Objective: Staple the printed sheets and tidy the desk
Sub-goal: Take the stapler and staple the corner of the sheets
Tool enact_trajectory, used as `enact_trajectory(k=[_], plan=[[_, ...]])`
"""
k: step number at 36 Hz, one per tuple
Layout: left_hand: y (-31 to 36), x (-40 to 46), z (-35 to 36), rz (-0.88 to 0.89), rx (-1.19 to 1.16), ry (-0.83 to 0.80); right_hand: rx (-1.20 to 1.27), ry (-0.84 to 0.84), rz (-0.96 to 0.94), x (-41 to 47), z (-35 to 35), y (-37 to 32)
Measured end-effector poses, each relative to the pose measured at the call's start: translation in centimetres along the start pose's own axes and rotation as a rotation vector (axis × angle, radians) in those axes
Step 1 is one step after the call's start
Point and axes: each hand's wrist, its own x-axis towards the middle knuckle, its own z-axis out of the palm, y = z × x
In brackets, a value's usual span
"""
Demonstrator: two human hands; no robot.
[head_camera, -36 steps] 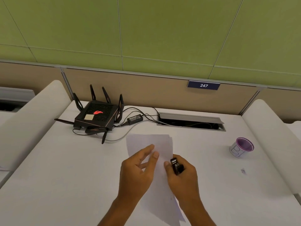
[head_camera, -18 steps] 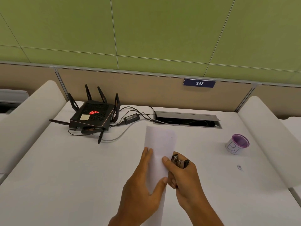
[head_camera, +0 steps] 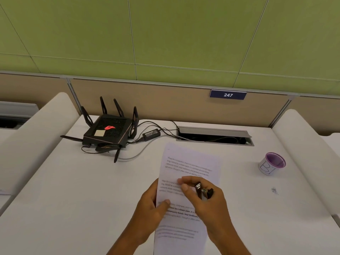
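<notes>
The printed sheets (head_camera: pixel 191 162) face me with their text side up, in the middle of the white desk (head_camera: pixel 73 199). My left hand (head_camera: pixel 149 216) grips their left edge, thumb on top of the text. My right hand (head_camera: pixel 207 205) hovers over the page with fingers curled and a small black and metal stapler (head_camera: pixel 204 190) tucked in its grip. I cannot tell whether the sheets touch the desk.
A black router (head_camera: pixel 108 131) with antennas, its power brick (head_camera: pixel 151 134) and cables sit at the back left. An open cable slot (head_camera: pixel 213 136) lies behind the sheets. A purple-rimmed cup (head_camera: pixel 272 163) stands at the right, a small dark speck (head_camera: pixel 274 190) near it.
The sheets turned from edge-on, blank side showing, to lying open with the printed text facing me. My right hand moved over the page, stapler still in it.
</notes>
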Motion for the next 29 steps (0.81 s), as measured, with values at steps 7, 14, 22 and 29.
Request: enact_trajectory(k=[7, 14, 22, 29], plan=[[-1.7, 1.2, -1.4, -0.018, -0.215, 0.018, -0.021, 0.299, 0.082, 0.6, -2.4, 4.1], [-2.9, 3.4, -2.0, -0.038, -0.316, 0.027, 0.110, 0.137, 0.350, 1.2, -4.4, 6.7], [-4.1, 6.9, -2.8, -0.052, -0.370, -0.016, 0.087, 0.142, 0.352, 2.5, -4.5, 8.7], [-7.1, 10.9, -3.0, -0.128, -0.138, 0.076, 0.056, 0.229, 0.376, 6.8, -3.7, 11.3]])
